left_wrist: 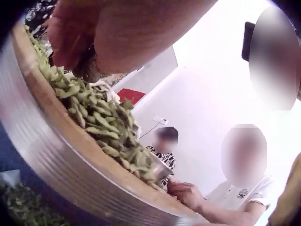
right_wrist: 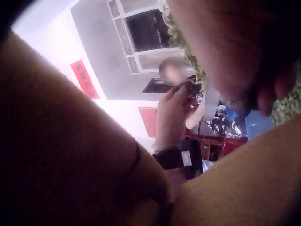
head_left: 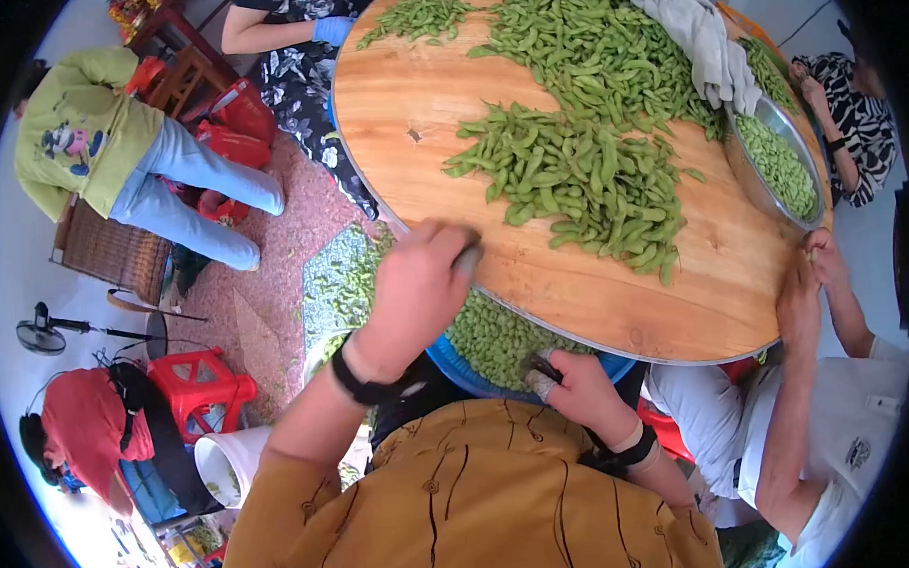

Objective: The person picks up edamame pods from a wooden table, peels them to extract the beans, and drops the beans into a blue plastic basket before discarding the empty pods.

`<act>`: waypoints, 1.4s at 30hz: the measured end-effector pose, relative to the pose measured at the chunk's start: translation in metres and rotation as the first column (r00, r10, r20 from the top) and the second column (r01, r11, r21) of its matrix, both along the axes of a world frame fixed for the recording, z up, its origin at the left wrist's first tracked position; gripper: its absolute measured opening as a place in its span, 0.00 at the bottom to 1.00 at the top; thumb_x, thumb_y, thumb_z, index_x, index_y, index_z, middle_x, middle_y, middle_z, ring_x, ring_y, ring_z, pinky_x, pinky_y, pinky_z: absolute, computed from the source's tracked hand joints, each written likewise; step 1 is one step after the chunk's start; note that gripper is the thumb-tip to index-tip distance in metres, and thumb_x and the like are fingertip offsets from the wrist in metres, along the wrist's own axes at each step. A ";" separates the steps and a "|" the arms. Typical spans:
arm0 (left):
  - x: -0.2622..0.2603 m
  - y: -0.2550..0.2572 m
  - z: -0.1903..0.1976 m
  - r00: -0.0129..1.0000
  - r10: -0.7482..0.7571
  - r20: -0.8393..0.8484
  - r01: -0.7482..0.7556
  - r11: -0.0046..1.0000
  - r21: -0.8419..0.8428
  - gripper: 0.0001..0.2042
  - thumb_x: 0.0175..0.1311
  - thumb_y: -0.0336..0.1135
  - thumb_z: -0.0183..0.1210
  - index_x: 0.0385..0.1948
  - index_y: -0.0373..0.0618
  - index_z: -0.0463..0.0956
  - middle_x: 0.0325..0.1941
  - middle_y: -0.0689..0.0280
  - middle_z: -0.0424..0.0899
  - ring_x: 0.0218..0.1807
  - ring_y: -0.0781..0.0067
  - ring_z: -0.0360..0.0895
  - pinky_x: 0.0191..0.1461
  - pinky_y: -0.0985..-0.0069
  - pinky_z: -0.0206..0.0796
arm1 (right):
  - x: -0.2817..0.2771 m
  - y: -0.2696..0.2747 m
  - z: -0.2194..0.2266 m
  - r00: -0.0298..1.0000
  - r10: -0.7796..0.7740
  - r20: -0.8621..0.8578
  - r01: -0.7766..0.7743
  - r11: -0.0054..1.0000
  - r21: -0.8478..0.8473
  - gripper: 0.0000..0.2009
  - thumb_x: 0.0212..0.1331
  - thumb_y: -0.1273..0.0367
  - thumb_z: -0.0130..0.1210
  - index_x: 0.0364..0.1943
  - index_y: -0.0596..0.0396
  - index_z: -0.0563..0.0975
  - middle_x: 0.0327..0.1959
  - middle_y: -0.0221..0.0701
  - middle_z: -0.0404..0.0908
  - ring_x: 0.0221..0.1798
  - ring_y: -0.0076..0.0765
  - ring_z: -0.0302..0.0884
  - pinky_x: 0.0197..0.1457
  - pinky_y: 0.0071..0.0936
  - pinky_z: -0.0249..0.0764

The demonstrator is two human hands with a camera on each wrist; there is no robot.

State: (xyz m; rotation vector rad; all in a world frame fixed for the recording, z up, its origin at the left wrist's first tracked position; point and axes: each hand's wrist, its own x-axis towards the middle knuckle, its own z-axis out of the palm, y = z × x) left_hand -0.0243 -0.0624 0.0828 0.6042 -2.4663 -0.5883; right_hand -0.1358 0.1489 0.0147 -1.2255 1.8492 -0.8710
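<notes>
My left hand (head_left: 415, 295) is at the table's near-left rim with its fingers bent inward, blurred. A dark cover shows at its fingertip end. In the left wrist view the same hand (left_wrist: 77, 40) hangs near the bean pods, with a dark grey piece by its thumb. Over a blue basin (head_left: 457, 369) of shelled green beans (head_left: 496, 338), my right hand (head_left: 590, 391) is low, with dark coverings at its digits. I cannot tell what either hand holds. A pile of green pods (head_left: 581, 174) lies on the round wooden table (head_left: 411, 175) just beyond.
A larger pod heap (head_left: 597, 54) and grey cloth (head_left: 701, 35) cover the far side. A metal bowl (head_left: 776, 163) of shelled beans stands at right. Other people's hands (head_left: 800, 287) work at the table's right edge. A red stool (head_left: 198, 393) and white bucket (head_left: 230, 462) stand left.
</notes>
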 end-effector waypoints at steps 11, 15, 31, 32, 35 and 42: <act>-0.052 -0.018 -0.022 0.991 0.120 -0.065 -0.097 0.957 0.274 0.08 0.52 0.28 0.60 0.33 0.38 0.76 0.29 0.55 0.76 0.29 0.57 0.75 0.33 0.67 0.68 | -0.012 0.017 0.019 0.995 -0.047 -0.088 0.040 0.996 -0.075 0.10 0.53 0.67 0.57 0.35 0.59 0.76 0.26 0.45 0.77 0.29 0.50 0.75 0.31 0.34 0.71; -0.031 0.023 -0.010 0.999 0.030 -0.013 -0.028 0.987 0.158 0.11 0.48 0.27 0.61 0.35 0.40 0.76 0.31 0.56 0.77 0.31 0.57 0.76 0.34 0.67 0.69 | -0.010 0.012 0.034 0.992 -0.093 0.089 0.107 0.979 -0.174 0.09 0.59 0.69 0.55 0.40 0.58 0.76 0.25 0.32 0.79 0.21 0.25 0.74 0.24 0.20 0.70; 0.000 0.030 -0.005 0.797 -0.604 0.014 0.134 0.199 0.971 0.07 0.62 0.32 0.57 0.35 0.38 0.76 0.25 0.68 0.78 0.26 0.86 0.71 0.29 0.83 0.65 | -0.017 -0.018 0.059 0.957 -0.190 0.218 0.243 0.937 -0.250 0.09 0.58 0.73 0.54 0.43 0.58 0.75 0.28 0.25 0.78 0.23 0.16 0.68 0.28 0.18 0.69; 0.001 0.030 -0.008 0.857 -0.515 -0.008 0.135 0.209 0.969 0.06 0.63 0.30 0.54 0.36 0.38 0.76 0.26 0.70 0.78 0.26 0.86 0.71 0.30 0.84 0.65 | -0.016 -0.019 0.062 0.943 -0.232 0.237 0.272 0.951 -0.151 0.11 0.59 0.73 0.53 0.46 0.58 0.75 0.28 0.26 0.78 0.23 0.17 0.70 0.28 0.18 0.69; 0.002 0.027 -0.014 0.920 -0.387 -0.060 0.175 0.270 0.947 0.07 0.64 0.26 0.51 0.40 0.38 0.76 0.28 0.71 0.78 0.27 0.86 0.71 0.30 0.85 0.65 | -0.010 -0.023 0.073 0.893 -0.246 0.377 0.291 0.954 -0.067 0.16 0.59 0.73 0.50 0.52 0.58 0.71 0.28 0.27 0.78 0.23 0.19 0.73 0.27 0.19 0.71; 0.000 0.015 -0.023 0.909 -0.404 -0.103 0.322 0.523 0.789 0.11 0.59 0.20 0.50 0.42 0.37 0.76 0.26 0.68 0.78 0.26 0.83 0.72 0.31 0.82 0.66 | 0.002 -0.031 0.072 0.909 -0.305 0.285 0.324 0.946 -0.021 0.24 0.54 0.76 0.47 0.58 0.55 0.67 0.26 0.27 0.78 0.22 0.21 0.75 0.25 0.20 0.72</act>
